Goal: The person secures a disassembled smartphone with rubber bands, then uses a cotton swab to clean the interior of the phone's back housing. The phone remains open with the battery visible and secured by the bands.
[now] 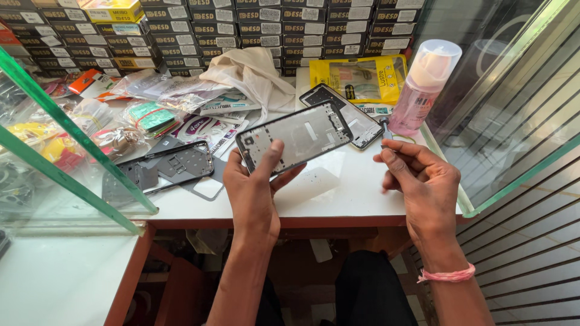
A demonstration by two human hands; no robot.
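My left hand (257,184) holds a bare grey phone frame (296,136) by its lower end, thumb pressed on its inner face, above the white table (356,193). My right hand (420,178) hovers to the right with fingers pinched on a thin dark tool (385,147); its tip sits near the frame's right end. A second phone frame (353,115) lies on the table just behind. A pink thread is tied round my right wrist.
A pink pump bottle (421,87) stands at the back right beside a yellow packet (362,78). A dark phone frame (175,166), loose packets and a white cloth (254,72) cover the left and back. Stacked boxes line the rear; glass panels flank both sides.
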